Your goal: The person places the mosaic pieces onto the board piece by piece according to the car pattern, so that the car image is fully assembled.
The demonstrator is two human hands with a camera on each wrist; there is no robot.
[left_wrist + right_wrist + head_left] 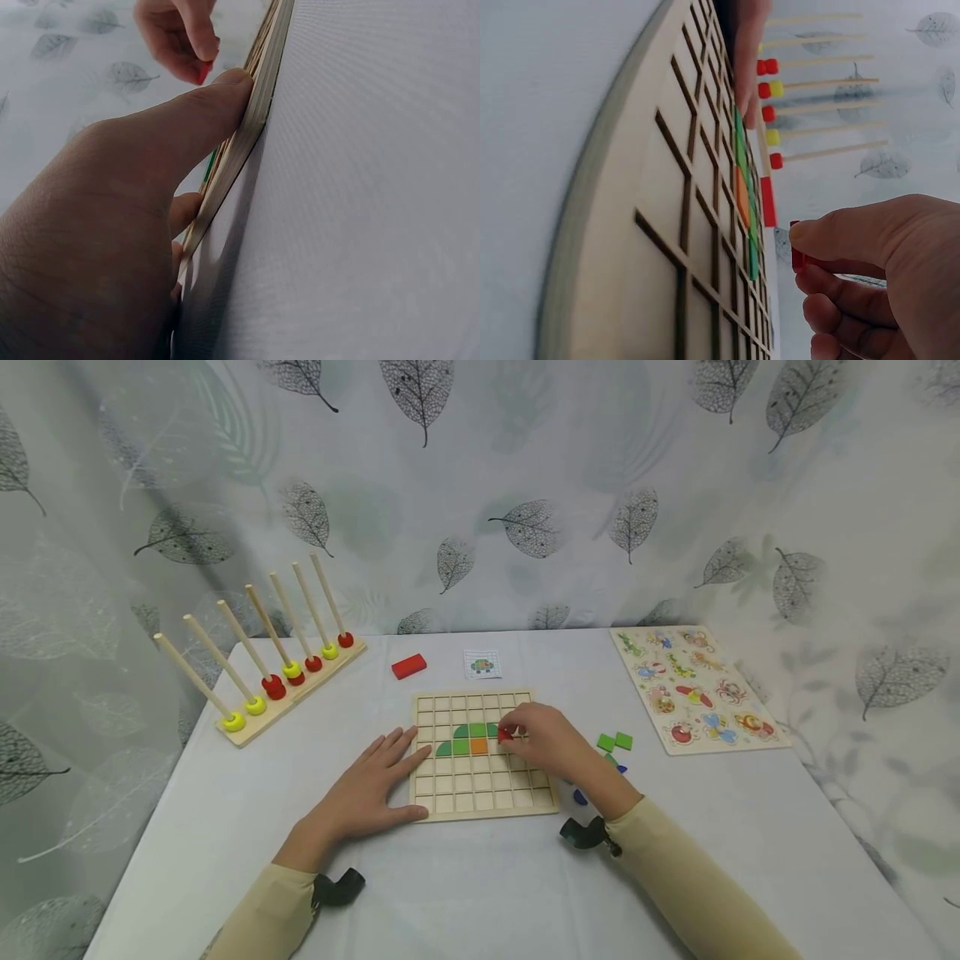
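Note:
A wooden grid board [480, 785] lies on the white table. Several green tiles [461, 747], some square and some with a rounded edge, sit in its cells beside one orange square tile [479, 746]. My left hand [367, 789] rests with spread fingers on the board's left edge; its thumb [217, 94] touches the near corner. Over the board's right half, my right hand [551, 743] pinches a small red tile [797, 247] between thumb and fingertips. In the right wrist view that tile is held above the grid, apart from it.
Loose green tiles [615, 742] and blue tiles [580, 797] lie right of the board, partly behind the right forearm. Behind the board are a red block [408, 666] and a small picture card [482, 665]. A bead-and-peg stand [300, 689] stands left; an insect puzzle board [693, 689] lies right.

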